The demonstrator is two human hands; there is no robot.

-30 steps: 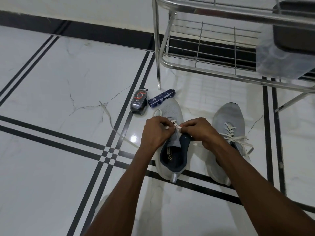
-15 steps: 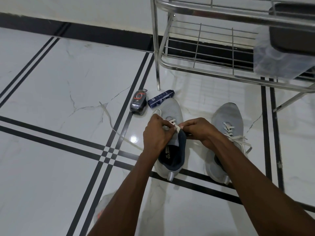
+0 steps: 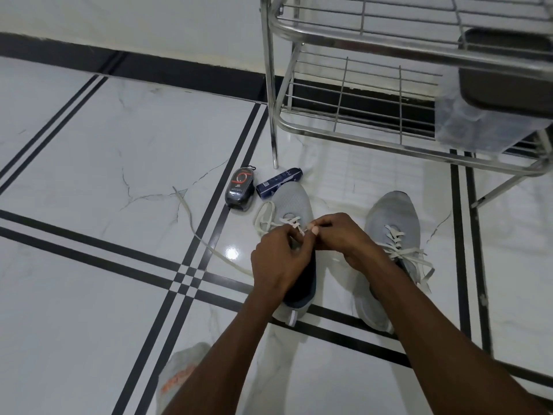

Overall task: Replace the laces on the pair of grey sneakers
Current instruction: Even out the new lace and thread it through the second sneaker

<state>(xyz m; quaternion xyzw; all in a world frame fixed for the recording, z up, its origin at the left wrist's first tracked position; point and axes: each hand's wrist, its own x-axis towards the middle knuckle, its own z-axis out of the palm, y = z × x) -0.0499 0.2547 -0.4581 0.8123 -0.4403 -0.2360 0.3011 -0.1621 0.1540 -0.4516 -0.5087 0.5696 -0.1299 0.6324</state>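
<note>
Sneakers of grey mesh are standing side by side on the white tiled floor (image 3: 89, 145), toes pointing away. Both hands are working over the left sneaker (image 3: 291, 202), which is only partly laced: the left hand (image 3: 276, 259) and right hand (image 3: 338, 235) are pinching the white lace (image 3: 294, 224) between curled fingertips at the middle eyelets. Compared with half a second ago, a lace loop is now lying slack beside the toe, suggesting another crossing is being drawn through. The right sneaker (image 3: 392, 214) is already laced, its ends trailing loose. A second lace (image 3: 191, 223) is lying on the floor to the left. Further off are sitting a shoe-polish sponge (image 3: 239, 188) and a blue tube (image 3: 278, 182), under a steel rack (image 3: 374, 34).
</note>
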